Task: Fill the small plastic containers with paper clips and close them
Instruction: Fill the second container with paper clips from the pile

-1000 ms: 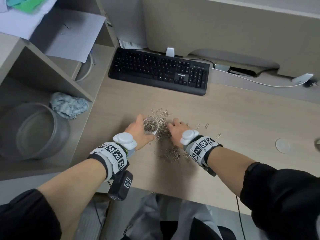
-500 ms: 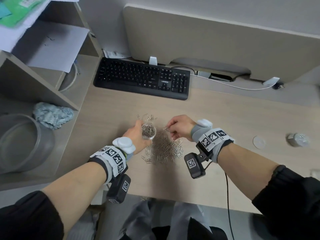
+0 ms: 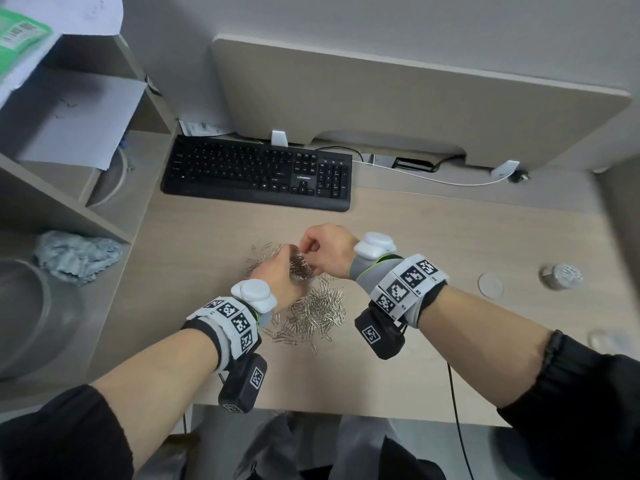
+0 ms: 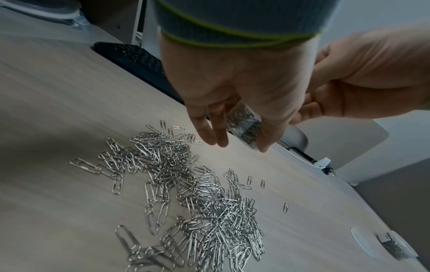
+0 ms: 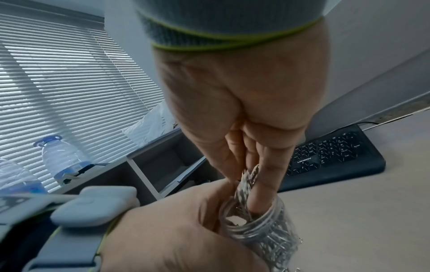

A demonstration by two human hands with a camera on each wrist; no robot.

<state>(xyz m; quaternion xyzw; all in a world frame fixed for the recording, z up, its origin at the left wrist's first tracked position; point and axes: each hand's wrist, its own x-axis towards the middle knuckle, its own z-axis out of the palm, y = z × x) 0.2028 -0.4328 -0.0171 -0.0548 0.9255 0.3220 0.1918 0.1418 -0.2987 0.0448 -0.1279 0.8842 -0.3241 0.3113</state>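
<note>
My left hand (image 3: 289,270) grips a small clear plastic container (image 3: 302,268), partly full of paper clips, just above the desk. My right hand (image 3: 309,252) pinches a bunch of paper clips (image 5: 247,181) with its fingertips in the container's mouth (image 5: 253,219). In the left wrist view the container (image 4: 244,127) sits between my thumb and fingers. A loose pile of paper clips (image 3: 313,315) lies on the desk under both wrists. At the right stand a filled container (image 3: 561,276) and a round white lid (image 3: 490,285).
A black keyboard (image 3: 258,173) lies behind the hands under a desk partition. A shelf unit at the left holds a crumpled grey cloth (image 3: 78,256) and a grey bowl (image 3: 27,317). A white cable (image 3: 433,180) runs along the back. The desk's front edge is close to my body.
My right hand has left the pile with a pinch of clips and moved over the container's mouth. My left hand has kept hold of the container.
</note>
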